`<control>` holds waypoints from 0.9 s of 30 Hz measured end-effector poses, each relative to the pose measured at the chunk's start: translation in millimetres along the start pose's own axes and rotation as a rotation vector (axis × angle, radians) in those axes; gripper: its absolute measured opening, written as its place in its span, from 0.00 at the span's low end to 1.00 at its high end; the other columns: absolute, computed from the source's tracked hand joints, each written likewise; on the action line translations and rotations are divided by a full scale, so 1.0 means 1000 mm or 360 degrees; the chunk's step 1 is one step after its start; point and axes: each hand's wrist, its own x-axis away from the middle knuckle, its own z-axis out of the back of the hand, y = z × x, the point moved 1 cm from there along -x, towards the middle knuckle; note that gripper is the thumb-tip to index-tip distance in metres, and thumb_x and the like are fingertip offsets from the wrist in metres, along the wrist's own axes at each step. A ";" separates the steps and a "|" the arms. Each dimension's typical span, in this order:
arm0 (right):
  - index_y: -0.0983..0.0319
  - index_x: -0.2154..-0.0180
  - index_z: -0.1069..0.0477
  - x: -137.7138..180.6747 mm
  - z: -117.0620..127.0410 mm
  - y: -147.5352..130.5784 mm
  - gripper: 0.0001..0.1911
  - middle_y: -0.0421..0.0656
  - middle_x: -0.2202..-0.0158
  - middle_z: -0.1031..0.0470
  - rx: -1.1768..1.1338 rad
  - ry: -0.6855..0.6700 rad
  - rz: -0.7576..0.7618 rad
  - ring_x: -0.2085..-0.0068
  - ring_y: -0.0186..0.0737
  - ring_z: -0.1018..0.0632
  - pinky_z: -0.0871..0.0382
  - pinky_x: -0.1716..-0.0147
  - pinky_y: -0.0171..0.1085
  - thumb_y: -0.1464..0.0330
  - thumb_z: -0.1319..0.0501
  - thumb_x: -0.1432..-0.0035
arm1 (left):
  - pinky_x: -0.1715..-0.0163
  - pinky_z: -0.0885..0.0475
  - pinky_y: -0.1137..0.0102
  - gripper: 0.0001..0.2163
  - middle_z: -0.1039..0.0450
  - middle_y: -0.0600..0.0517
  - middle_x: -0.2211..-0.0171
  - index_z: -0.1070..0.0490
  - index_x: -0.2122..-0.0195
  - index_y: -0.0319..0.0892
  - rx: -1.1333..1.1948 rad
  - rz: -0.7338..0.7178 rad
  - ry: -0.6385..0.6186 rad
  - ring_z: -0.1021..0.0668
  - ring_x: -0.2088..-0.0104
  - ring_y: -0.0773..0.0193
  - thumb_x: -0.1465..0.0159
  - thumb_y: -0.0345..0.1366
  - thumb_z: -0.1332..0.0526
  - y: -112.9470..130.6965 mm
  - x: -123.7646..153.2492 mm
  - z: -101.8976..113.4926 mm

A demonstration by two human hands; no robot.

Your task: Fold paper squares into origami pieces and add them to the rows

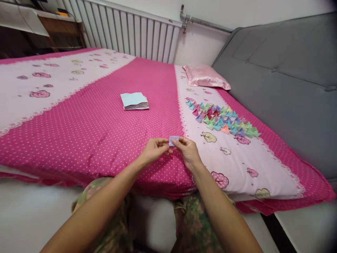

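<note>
Bare forearms [105, 203] nearest; right hand [189, 151] pinches small folded lavender paper square [172, 138] above dotted magenta fabric bedspread [100, 130], left hand [154, 149] at square's left edge, grip unclear, multicoloured folded-paper pieces [220, 123] farther right.

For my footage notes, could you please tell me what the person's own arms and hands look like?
The left hand and right hand wear no gloves, and no watch or bracelet shows. The left forearm and right forearm are bare, with no sleeves in view. Greenish camouflage-patterned clothing shows below them.
</note>
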 end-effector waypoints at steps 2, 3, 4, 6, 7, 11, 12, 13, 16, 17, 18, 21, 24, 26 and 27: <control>0.63 0.71 0.25 0.000 0.000 0.001 0.14 0.40 0.74 0.23 0.0071 0.0012 0.0052 0.73 0.34 0.25 0.32 0.69 0.34 0.67 0.30 0.65 | 0.72 0.30 0.73 0.10 0.24 0.50 0.77 0.27 0.67 0.35 -0.0037 0.0036 0.0023 0.23 0.75 0.66 0.52 0.31 0.36 0.000 0.001 0.000; 0.63 0.71 0.25 0.000 0.000 0.001 0.14 0.40 0.73 0.23 0.0100 0.0012 0.0074 0.73 0.34 0.25 0.32 0.69 0.34 0.67 0.30 0.65 | 0.72 0.30 0.73 0.10 0.24 0.49 0.77 0.27 0.69 0.35 -0.0067 0.0038 0.0046 0.23 0.76 0.66 0.53 0.32 0.35 0.000 0.001 0.000; 0.63 0.71 0.25 0.001 -0.001 0.001 0.13 0.40 0.73 0.23 0.0125 0.0008 0.0094 0.72 0.34 0.25 0.33 0.69 0.34 0.67 0.30 0.65 | 0.73 0.30 0.73 0.09 0.24 0.49 0.77 0.27 0.71 0.35 -0.0090 0.0037 0.0073 0.23 0.76 0.67 0.54 0.33 0.34 -0.001 0.001 0.000; 0.63 0.72 0.24 0.002 -0.002 0.000 0.13 0.40 0.73 0.23 0.0155 -0.0008 0.0122 0.72 0.35 0.25 0.33 0.68 0.35 0.67 0.30 0.65 | 0.74 0.31 0.73 0.08 0.25 0.50 0.79 0.29 0.76 0.35 -0.0106 0.0032 0.0101 0.25 0.79 0.68 0.54 0.35 0.33 -0.003 0.001 0.000; 0.63 0.72 0.24 0.003 -0.003 0.000 0.13 0.40 0.73 0.23 0.0162 -0.0020 0.0131 0.71 0.35 0.25 0.33 0.67 0.35 0.67 0.30 0.65 | 0.75 0.31 0.73 0.08 0.26 0.50 0.80 0.29 0.77 0.35 -0.0099 0.0029 0.0092 0.26 0.80 0.69 0.53 0.35 0.34 -0.004 0.000 0.000; 0.62 0.73 0.24 0.003 -0.003 -0.003 0.10 0.39 0.73 0.23 0.0179 -0.0102 0.0157 0.70 0.34 0.26 0.34 0.65 0.35 0.66 0.31 0.62 | 0.76 0.32 0.74 0.09 0.27 0.52 0.81 0.30 0.77 0.35 -0.0065 -0.0048 -0.0006 0.27 0.81 0.71 0.52 0.37 0.34 -0.003 0.000 0.002; 0.62 0.73 0.24 0.003 -0.003 -0.004 0.10 0.39 0.74 0.24 0.0194 -0.0124 0.0164 0.71 0.34 0.26 0.35 0.66 0.34 0.66 0.31 0.62 | 0.76 0.32 0.75 0.10 0.27 0.52 0.82 0.30 0.77 0.35 -0.0052 -0.0074 -0.0022 0.27 0.81 0.71 0.52 0.37 0.34 -0.003 0.000 0.002; 0.62 0.74 0.24 0.003 -0.002 -0.004 0.09 0.38 0.76 0.25 0.0220 -0.0142 0.0173 0.72 0.33 0.28 0.36 0.68 0.33 0.64 0.32 0.60 | 0.76 0.32 0.75 0.10 0.28 0.53 0.82 0.31 0.77 0.35 -0.0037 -0.0099 -0.0040 0.27 0.81 0.71 0.52 0.37 0.34 -0.002 0.000 0.003; 0.62 0.78 0.26 0.002 0.000 -0.005 0.11 0.35 0.82 0.31 0.0327 -0.0147 0.0222 0.78 0.29 0.34 0.41 0.75 0.31 0.61 0.34 0.57 | 0.76 0.32 0.75 0.11 0.28 0.54 0.82 0.34 0.77 0.37 -0.0006 -0.0164 -0.0108 0.27 0.81 0.71 0.50 0.38 0.35 -0.001 0.000 0.003; 0.62 0.79 0.26 0.002 0.000 -0.005 0.12 0.35 0.83 0.33 0.0354 -0.0140 0.0238 0.79 0.28 0.36 0.43 0.76 0.31 0.60 0.35 0.56 | 0.76 0.32 0.74 0.11 0.28 0.54 0.81 0.34 0.77 0.37 -0.0007 -0.0178 -0.0132 0.27 0.80 0.71 0.50 0.38 0.36 -0.001 0.000 0.003; 0.63 0.80 0.27 0.002 0.001 -0.005 0.13 0.34 0.84 0.35 0.0369 -0.0132 0.0250 0.80 0.28 0.37 0.44 0.77 0.31 0.59 0.35 0.55 | 0.76 0.32 0.74 0.11 0.28 0.54 0.81 0.34 0.77 0.37 -0.0022 -0.0192 -0.0149 0.27 0.80 0.71 0.50 0.38 0.36 -0.001 0.000 0.002; 0.63 0.80 0.28 0.002 0.001 -0.005 0.14 0.35 0.83 0.35 0.0343 -0.0135 0.0230 0.79 0.29 0.37 0.44 0.77 0.31 0.58 0.36 0.55 | 0.75 0.32 0.75 0.09 0.27 0.53 0.78 0.32 0.75 0.36 -0.0116 -0.0250 -0.0145 0.26 0.78 0.71 0.49 0.37 0.36 -0.001 0.001 0.001; 0.63 0.80 0.28 0.003 0.001 -0.005 0.13 0.35 0.83 0.35 0.0280 -0.0127 0.0219 0.79 0.29 0.37 0.43 0.76 0.32 0.59 0.35 0.56 | 0.75 0.32 0.75 0.10 0.27 0.52 0.77 0.29 0.73 0.35 -0.0191 -0.0260 -0.0151 0.26 0.77 0.70 0.49 0.38 0.36 -0.002 0.003 -0.001; 0.63 0.82 0.29 0.004 0.000 -0.005 0.13 0.35 0.83 0.35 0.0268 -0.0106 0.0248 0.79 0.29 0.37 0.43 0.76 0.32 0.61 0.34 0.56 | 0.75 0.31 0.74 0.11 0.27 0.51 0.78 0.29 0.74 0.35 -0.0176 -0.0217 -0.0182 0.25 0.78 0.69 0.48 0.40 0.36 -0.004 0.003 -0.001; 0.63 0.82 0.30 0.005 -0.001 -0.005 0.13 0.35 0.83 0.36 0.0265 -0.0100 0.0260 0.79 0.29 0.37 0.43 0.76 0.32 0.61 0.34 0.56 | 0.75 0.31 0.74 0.12 0.27 0.51 0.79 0.30 0.75 0.35 -0.0155 -0.0197 -0.0193 0.25 0.78 0.69 0.48 0.41 0.37 -0.005 0.003 -0.001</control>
